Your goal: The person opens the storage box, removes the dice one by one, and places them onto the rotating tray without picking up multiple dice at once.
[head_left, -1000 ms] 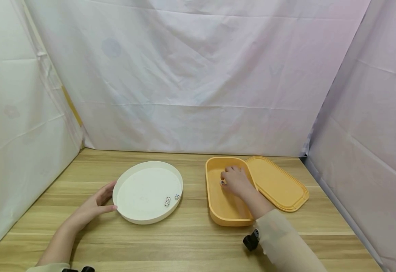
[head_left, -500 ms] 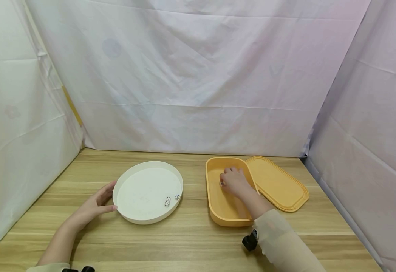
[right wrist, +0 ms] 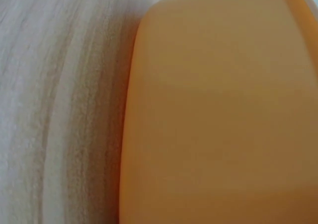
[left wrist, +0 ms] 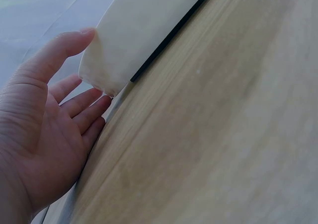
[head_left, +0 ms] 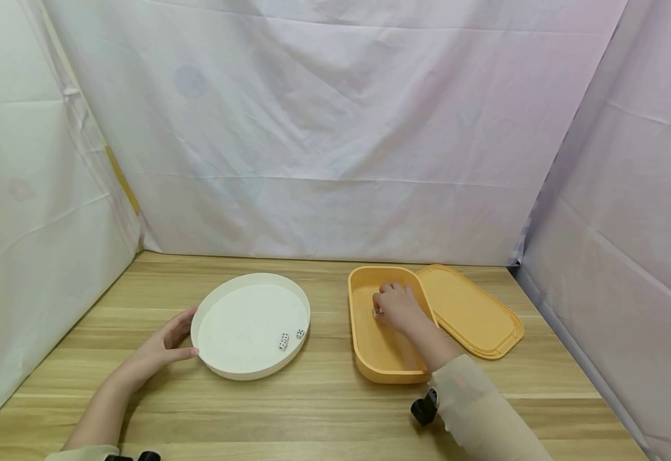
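Observation:
In the head view, my left hand (head_left: 159, 349) touches the near-left rim of a round white tray (head_left: 240, 314), thumb and fingers spread and only loosely bent. The left wrist view shows the same hand (left wrist: 64, 105) with its fingertips at the tray's wall (left wrist: 129, 30). Inside the tray, toward its right side, small white dice (head_left: 283, 341) lie together with another die (head_left: 299, 334) close by. My right hand (head_left: 401, 310) reaches into a yellow rectangular box (head_left: 390, 371), fingers curled down on a small die (head_left: 378, 312). Its fingertips are partly hidden.
A flat yellow lid (head_left: 476, 314) lies on the wooden table (head_left: 289, 416) right of the box, partly behind it. White cloth (head_left: 335, 128) hangs at the back and both sides. The right wrist view shows mostly the box's outer wall (right wrist: 218, 110).
My right fingers have closed down on the die in the box, which has shifted slightly. My left hand, the tray and its dice have stayed put.

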A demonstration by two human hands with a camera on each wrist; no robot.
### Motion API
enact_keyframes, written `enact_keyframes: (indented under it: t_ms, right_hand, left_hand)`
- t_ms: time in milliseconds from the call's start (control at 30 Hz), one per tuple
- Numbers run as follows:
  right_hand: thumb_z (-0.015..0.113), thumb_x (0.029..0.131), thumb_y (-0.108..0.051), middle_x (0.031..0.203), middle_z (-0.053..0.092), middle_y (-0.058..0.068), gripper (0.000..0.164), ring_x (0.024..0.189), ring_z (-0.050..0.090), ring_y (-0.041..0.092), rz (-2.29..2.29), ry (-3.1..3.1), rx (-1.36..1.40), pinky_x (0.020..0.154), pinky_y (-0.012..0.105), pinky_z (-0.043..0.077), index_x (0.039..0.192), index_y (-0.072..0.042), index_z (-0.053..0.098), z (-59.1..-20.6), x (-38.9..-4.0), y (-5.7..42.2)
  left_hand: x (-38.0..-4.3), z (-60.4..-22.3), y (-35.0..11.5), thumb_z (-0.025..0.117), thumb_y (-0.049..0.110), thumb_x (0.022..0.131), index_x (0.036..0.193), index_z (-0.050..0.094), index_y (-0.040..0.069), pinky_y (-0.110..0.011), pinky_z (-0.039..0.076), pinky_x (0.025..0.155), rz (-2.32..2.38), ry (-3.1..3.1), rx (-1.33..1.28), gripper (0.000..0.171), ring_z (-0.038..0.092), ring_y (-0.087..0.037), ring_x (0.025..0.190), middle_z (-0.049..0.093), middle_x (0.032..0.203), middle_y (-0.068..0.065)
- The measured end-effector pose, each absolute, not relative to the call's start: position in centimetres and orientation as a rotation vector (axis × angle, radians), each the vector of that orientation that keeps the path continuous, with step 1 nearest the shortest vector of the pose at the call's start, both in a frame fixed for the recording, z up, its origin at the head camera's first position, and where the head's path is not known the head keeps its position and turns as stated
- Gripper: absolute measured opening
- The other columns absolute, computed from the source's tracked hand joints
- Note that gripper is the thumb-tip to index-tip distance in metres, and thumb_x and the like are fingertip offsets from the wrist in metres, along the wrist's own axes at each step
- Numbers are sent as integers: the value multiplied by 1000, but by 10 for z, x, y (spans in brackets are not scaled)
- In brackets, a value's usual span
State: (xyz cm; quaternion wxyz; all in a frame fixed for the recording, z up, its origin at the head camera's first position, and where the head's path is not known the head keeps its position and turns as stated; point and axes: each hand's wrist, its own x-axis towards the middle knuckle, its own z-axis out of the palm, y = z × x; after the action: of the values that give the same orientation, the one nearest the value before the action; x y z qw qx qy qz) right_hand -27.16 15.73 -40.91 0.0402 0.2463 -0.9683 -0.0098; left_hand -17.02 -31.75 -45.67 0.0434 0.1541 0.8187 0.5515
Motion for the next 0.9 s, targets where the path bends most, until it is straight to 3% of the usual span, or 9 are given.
enact_keyframes:
  t_ms: [100, 333, 533, 900]
  right_hand:
    - [76, 83, -22, 98, 56, 5, 12, 110, 47, 37, -29, -2960, 761, 92, 62, 32, 82, -17, 66, -408, -271, 158]
    - [76, 83, -23, 102, 57, 6, 12, 112, 47, 37, -15, -2957, 753, 94, 63, 31, 83, -17, 66, -406, -269, 157]
    - [76, 82, -20, 106, 57, 7, 10, 111, 47, 36, 4, -2930, 760, 90, 60, 33, 85, -17, 67, -400, -266, 158]
    - [75, 83, -21, 113, 58, 9, 9, 114, 47, 35, 45, -2874, 760, 93, 60, 32, 84, -19, 66, -389, -263, 156]
  left_hand:
    - [-171, -458, -318, 67, 9, 89, 152, 16, 3, -13, 34, 89, 1668, 2513, 469, 82, 35, -19, 129, 26, 149, -28]
    - [-173, -460, -320, 67, 9, 89, 152, 15, 3, -10, 31, 90, 1704, 2479, 465, 82, 34, 8, 120, 22, 151, -26]
    - [-172, -460, -321, 67, 10, 89, 152, 14, 2, -8, 29, 90, 1704, 2476, 458, 83, 34, 4, 123, 22, 151, -26]
    - [-172, -461, -322, 67, 10, 89, 152, 15, 2, -8, 29, 89, 1703, 2480, 446, 83, 34, 10, 119, 22, 151, -26]
